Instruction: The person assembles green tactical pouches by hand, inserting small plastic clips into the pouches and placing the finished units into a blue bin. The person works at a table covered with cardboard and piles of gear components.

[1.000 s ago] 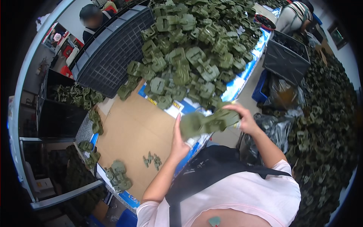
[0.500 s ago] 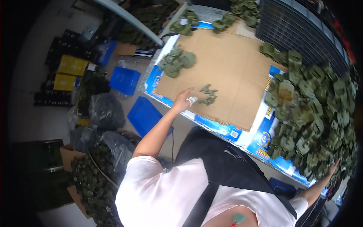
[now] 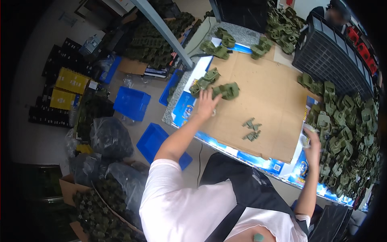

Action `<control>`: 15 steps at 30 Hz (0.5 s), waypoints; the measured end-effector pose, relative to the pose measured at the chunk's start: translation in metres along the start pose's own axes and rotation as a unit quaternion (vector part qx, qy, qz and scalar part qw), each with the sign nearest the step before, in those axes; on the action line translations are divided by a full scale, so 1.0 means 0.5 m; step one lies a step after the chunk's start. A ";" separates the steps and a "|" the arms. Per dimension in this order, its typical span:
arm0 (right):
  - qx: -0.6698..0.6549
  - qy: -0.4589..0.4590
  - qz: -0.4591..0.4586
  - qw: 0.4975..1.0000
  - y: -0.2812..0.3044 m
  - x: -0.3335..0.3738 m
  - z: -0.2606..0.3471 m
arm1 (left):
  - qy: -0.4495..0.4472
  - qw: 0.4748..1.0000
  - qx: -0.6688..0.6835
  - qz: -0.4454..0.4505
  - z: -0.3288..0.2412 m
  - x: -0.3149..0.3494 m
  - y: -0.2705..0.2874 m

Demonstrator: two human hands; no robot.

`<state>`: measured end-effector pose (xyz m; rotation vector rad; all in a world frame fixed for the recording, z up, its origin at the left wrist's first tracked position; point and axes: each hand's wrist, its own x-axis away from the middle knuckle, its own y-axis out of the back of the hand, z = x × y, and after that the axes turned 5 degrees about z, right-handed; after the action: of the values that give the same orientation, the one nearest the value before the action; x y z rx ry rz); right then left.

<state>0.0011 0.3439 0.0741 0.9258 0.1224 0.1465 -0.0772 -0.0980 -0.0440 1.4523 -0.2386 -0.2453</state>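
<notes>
On the cardboard sheet (image 3: 270,92), my left hand (image 3: 207,104) reaches to a pair of olive-green moulded plastic parts. Its fingers are spread, the tips resting at the left part (image 3: 206,79) and the thumb beside the right part (image 3: 228,91). White wrapping shows on one finger. Over the sheet's right edge, my right hand (image 3: 313,146) is bent, with something whitish at its blurred fingertips; whether it grips anything is unclear. Two small green pieces (image 3: 251,130) lie on the cardboard between my hands.
A big heap of green parts (image 3: 346,133) covers the table's right side. Beyond it stands a black crate (image 3: 336,54), with a person behind. More green parts (image 3: 284,30) lie at the far edge. Blue bins (image 3: 132,103) and grey bags (image 3: 111,137) are on the floor at left.
My left hand has moved forward onto the green parts, which now lie farther apart. My right hand has come from the heap's near end to the cardboard's edge. The view has shifted.
</notes>
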 end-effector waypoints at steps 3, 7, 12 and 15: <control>0.018 0.154 -0.008 0.988 -0.131 -0.111 0.191 | -0.190 0.976 0.075 -0.070 0.042 0.024 0.083; -0.092 0.081 0.260 0.958 -0.206 -0.177 0.334 | -0.430 0.894 0.067 -0.103 0.055 0.072 0.206; -0.112 0.112 0.385 0.909 -0.271 -0.116 0.327 | -0.429 0.873 0.209 -0.103 0.077 0.135 0.163; -0.229 0.032 0.386 0.893 -0.316 -0.071 0.275 | -0.395 0.891 0.200 -0.100 0.071 0.147 0.141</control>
<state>0.0007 0.1358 0.0308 0.4497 -0.2245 0.9098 -0.0165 -0.1468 0.0308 1.7224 -0.8414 -1.0115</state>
